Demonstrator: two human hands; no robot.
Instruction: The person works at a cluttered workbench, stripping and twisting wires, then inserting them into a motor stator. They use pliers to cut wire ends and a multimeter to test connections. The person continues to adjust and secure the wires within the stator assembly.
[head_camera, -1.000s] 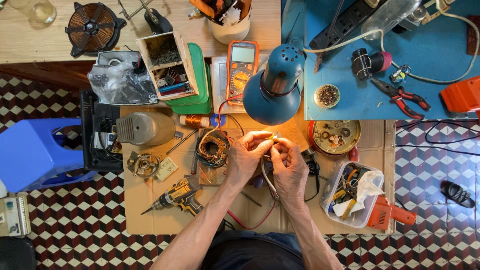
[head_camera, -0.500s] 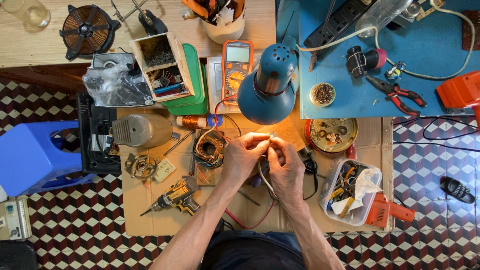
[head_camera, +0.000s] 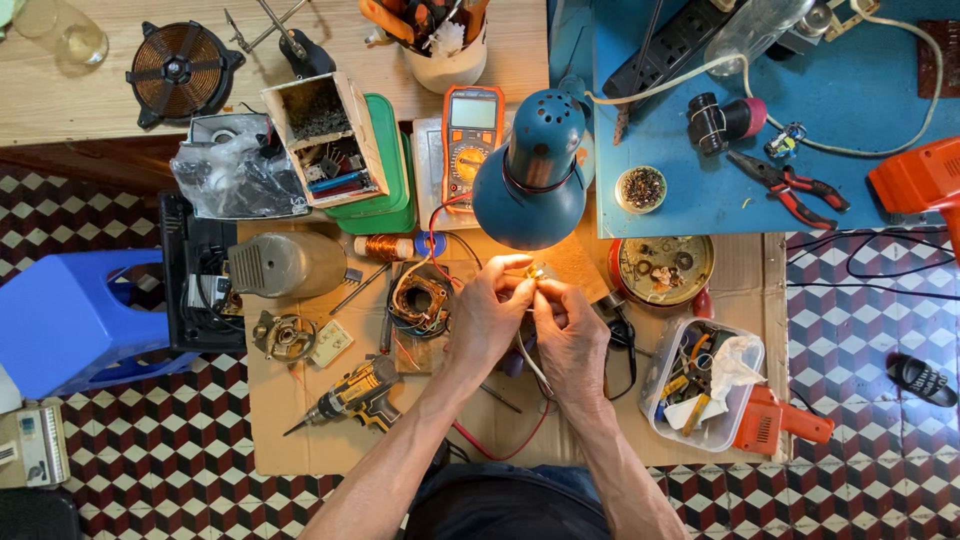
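Head view, inspection in progress.

**Inspector:** What is in hand?

**Assistant:** A small bright part (head_camera: 535, 276) with thin wires (head_camera: 528, 352) trailing from it toward the near edge. It sits at the centre of the cardboard sheet (head_camera: 300, 440), lit from just beyond by the blue lamp (head_camera: 535, 175).

**Inspector:** State of the grip?

**Assistant:** Left hand (head_camera: 487, 318) has thumb and forefinger pinched shut on the part's left side. Right hand (head_camera: 570, 335) has its fingertips closed on the right side. The two hands touch. What exactly lies between the fingertips is too small and too glared to tell.

**Inspector:** Which step, by your judgement?

**Assistant:** Fine work on the wire ends, likely twisting or joining; it looks mid-way, the part not yet set down. The next move would call for a steady pinch and small turns, with the wires kept from snagging.

**Inspector:** Surroundings?

**Assistant:** Copper motor winding (head_camera: 420, 300) just left of the left hand. Orange multimeter (head_camera: 472, 135) farther off, its red lead running near. Yellow cordless drill (head_camera: 352, 395) near left. Clear plastic tub (head_camera: 705, 385) of oddments at right, round tin (head_camera: 665, 270) beyond it.
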